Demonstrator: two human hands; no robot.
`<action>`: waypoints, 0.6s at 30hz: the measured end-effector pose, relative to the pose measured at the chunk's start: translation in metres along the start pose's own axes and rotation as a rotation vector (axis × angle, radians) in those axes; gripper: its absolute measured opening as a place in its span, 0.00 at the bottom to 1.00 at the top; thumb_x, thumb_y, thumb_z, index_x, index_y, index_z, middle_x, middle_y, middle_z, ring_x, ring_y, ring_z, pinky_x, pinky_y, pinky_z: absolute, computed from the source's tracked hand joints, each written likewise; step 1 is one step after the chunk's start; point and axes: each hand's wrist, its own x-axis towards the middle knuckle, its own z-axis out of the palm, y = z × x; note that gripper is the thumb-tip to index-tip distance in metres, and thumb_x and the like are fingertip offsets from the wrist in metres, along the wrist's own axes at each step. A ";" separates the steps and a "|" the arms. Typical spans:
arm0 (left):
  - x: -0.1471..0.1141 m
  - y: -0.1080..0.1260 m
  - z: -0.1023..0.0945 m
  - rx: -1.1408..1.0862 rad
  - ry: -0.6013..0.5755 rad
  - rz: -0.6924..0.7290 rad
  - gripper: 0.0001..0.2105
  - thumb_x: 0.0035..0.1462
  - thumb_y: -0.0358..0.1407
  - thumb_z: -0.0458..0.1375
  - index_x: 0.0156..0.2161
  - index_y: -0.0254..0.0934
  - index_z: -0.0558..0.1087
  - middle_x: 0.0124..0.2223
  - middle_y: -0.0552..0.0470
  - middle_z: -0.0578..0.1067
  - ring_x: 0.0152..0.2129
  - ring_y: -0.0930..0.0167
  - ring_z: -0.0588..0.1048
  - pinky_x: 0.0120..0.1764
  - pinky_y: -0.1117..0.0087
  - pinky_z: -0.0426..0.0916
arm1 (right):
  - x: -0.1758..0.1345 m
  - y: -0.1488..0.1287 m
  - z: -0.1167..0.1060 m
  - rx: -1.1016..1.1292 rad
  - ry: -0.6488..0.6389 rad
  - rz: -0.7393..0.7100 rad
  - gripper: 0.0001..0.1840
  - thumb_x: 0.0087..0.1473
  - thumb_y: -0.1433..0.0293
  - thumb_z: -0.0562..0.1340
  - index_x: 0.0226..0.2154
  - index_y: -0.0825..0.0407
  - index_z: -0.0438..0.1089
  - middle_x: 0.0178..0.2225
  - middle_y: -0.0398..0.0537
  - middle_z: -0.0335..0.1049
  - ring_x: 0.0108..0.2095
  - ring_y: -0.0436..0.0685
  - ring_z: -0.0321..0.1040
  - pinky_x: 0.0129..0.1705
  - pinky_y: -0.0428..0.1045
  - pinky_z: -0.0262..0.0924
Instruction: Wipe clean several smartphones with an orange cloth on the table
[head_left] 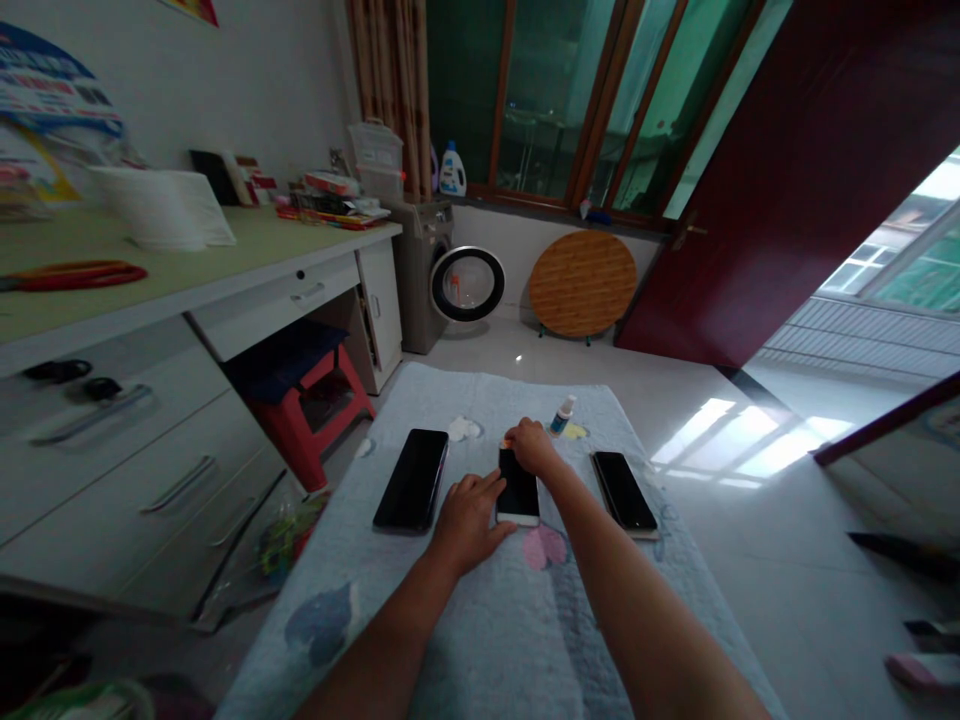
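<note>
Fingers of left hand [466,520] spread against 1 phone [520,497], frame centre, right hand [531,447] curled, pinch unclear, bottle [562,415] label unreadable

Pale blue patterned cloth [517,630] beneath three phones [519,493] and a small bottle [561,418]

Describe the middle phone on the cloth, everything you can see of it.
The middle phone is a slim rectangle with a dark, glassy-looking front and a pale strip at its near end. It lies screen up on the pale blue cloth, its long side pointing away from the person, and no image shows on it. The left hand is at its left edge, thumb by the near corner. The right hand covers part of its far end; the orange bit there is too small to identify.
</note>
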 end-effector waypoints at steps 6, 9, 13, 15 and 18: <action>-0.001 0.004 -0.001 0.015 0.013 -0.016 0.28 0.51 0.44 0.63 0.57 0.39 0.66 0.61 0.48 0.66 0.52 0.59 0.65 0.51 0.57 0.61 | -0.016 0.022 -0.001 -0.015 0.022 0.070 0.18 0.60 0.74 0.51 0.44 0.54 0.75 0.44 0.60 0.69 0.43 0.58 0.66 0.46 0.49 0.54; -0.001 0.004 -0.001 0.021 0.010 -0.020 0.28 0.51 0.44 0.62 0.57 0.39 0.66 0.61 0.48 0.66 0.52 0.58 0.65 0.51 0.57 0.61 | -0.024 0.029 0.002 -0.009 0.024 0.110 0.17 0.60 0.74 0.52 0.40 0.58 0.75 0.40 0.62 0.71 0.42 0.58 0.66 0.45 0.49 0.54; 0.000 0.001 0.002 0.028 0.013 -0.003 0.29 0.51 0.46 0.62 0.57 0.39 0.66 0.61 0.47 0.66 0.52 0.58 0.65 0.51 0.57 0.60 | -0.039 0.028 0.007 0.022 0.041 0.148 0.16 0.60 0.74 0.52 0.38 0.58 0.75 0.37 0.59 0.73 0.42 0.57 0.66 0.43 0.46 0.53; 0.001 0.000 0.003 0.032 0.010 0.007 0.29 0.51 0.46 0.62 0.57 0.39 0.66 0.61 0.47 0.66 0.52 0.58 0.65 0.51 0.57 0.60 | -0.051 0.023 0.010 0.043 0.061 0.163 0.16 0.60 0.74 0.52 0.39 0.57 0.75 0.37 0.57 0.72 0.42 0.55 0.66 0.43 0.46 0.53; 0.001 -0.001 0.005 0.041 0.009 0.007 0.29 0.51 0.46 0.62 0.57 0.39 0.67 0.61 0.47 0.66 0.52 0.59 0.65 0.51 0.57 0.60 | -0.071 0.014 0.013 0.076 0.092 0.176 0.16 0.60 0.75 0.51 0.38 0.56 0.75 0.36 0.55 0.71 0.41 0.54 0.65 0.42 0.44 0.52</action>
